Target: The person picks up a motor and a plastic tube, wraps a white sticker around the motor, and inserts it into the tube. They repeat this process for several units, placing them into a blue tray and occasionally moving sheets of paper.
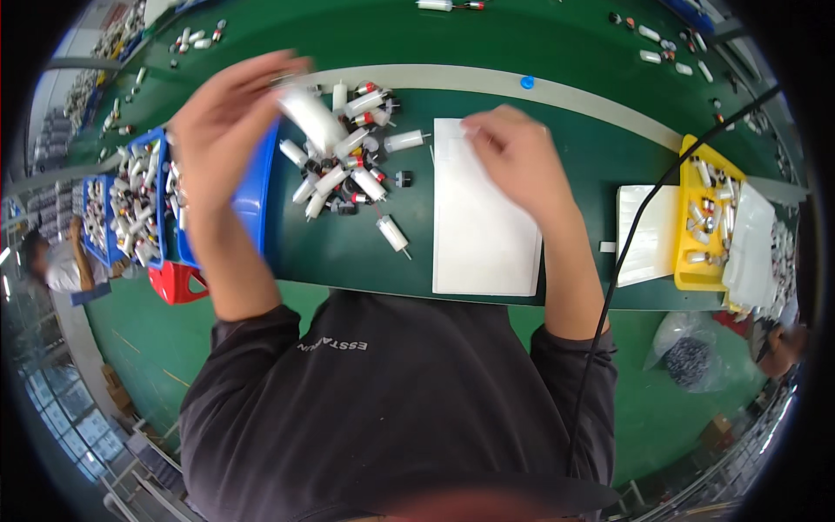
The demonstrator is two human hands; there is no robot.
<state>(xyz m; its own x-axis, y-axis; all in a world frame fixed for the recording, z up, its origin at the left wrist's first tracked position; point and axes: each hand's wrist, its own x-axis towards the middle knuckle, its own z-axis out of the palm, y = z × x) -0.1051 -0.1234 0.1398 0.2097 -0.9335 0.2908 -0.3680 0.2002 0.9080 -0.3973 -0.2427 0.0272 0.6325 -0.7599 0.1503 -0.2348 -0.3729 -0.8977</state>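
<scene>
My left hand (224,126) is raised over the left side of the table, smeared a little by motion. A white cylindrical part (313,120), also blurred, is pinched at its fingertips. Below it lies a loose pile of similar white cylinders (330,180) with thin pins, mixed with black caps (403,178) and red rings. My right hand (520,157) is over the upper part of a flat white tray (487,252). Its thumb and fingers are pressed together near the tray's top edge; whether anything small is between them is hidden.
Blue bins (261,204) stand at the left, several filled with white parts. A yellow bin (700,283) with parts sits at the right, beside a white folded sheet (639,252). A black cable (648,196) crosses the right side. A blue cap (527,83) lies on the pale strip ahead.
</scene>
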